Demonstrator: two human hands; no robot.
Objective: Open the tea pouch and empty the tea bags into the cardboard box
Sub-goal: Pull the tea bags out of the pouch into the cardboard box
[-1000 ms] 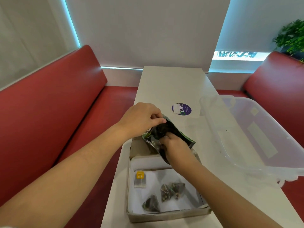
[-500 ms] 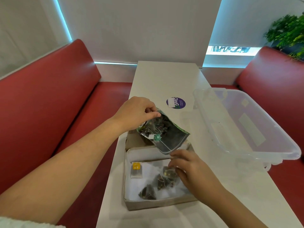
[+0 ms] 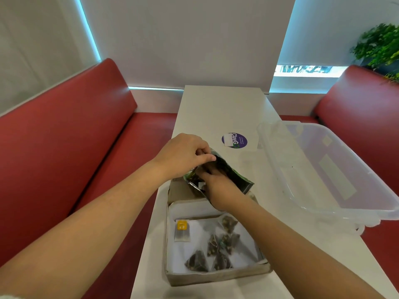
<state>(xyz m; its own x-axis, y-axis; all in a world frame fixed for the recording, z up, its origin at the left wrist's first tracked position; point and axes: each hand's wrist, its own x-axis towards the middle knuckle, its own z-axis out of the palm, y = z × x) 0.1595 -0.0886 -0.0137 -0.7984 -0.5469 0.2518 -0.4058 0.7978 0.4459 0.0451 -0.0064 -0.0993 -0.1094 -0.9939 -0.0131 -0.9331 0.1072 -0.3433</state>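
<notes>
Head view: a narrow white counter (image 3: 222,108) runs from 6 o'clock away toward 12 o'clock and ends against a pale grey wall panel (image 3: 183,39). Thin strips of cold blue light (image 3: 88,31) edge the panel, and a low slit of window (image 3: 306,70) shows at 2 o'clock. Red padded benches flank the counter, one at 9 o'clock (image 3: 64,137) and one at 3 o'clock (image 3: 362,108), with a leafy green plant (image 3: 380,46) behind the right-hand one. A round purple sticker (image 3: 234,140) lies flat on the counter top just past the middle. A clear plastic bin (image 3: 278,169) sits at 3 o'clock, overhanging the counter's right edge. The tea pouch (image 3: 235,175), dark green and glossy, is held tilted in the air near the middle of the counter, over the far end of the cardboard box (image 3: 216,277). The left hand (image 3: 183,156) pinches the pouch's upper lip between thumb and fingers at 11 o'clock of it. The right hand (image 3: 218,186) comes in from 5 o'clock with its fingers pushed into the pouch's mouth; they are hidden inside, so whether they are curled on anything cannot be told. The box stands at 6 o'clock on the counter, open-topped and lined with white paper. Inside it, several dark pyramid tea bags (image 3: 222,244) lie clustered toward its right and near side. One flat tea bag with a yellow tag (image 3: 182,230) lies apart from them by the left wall.
</notes>
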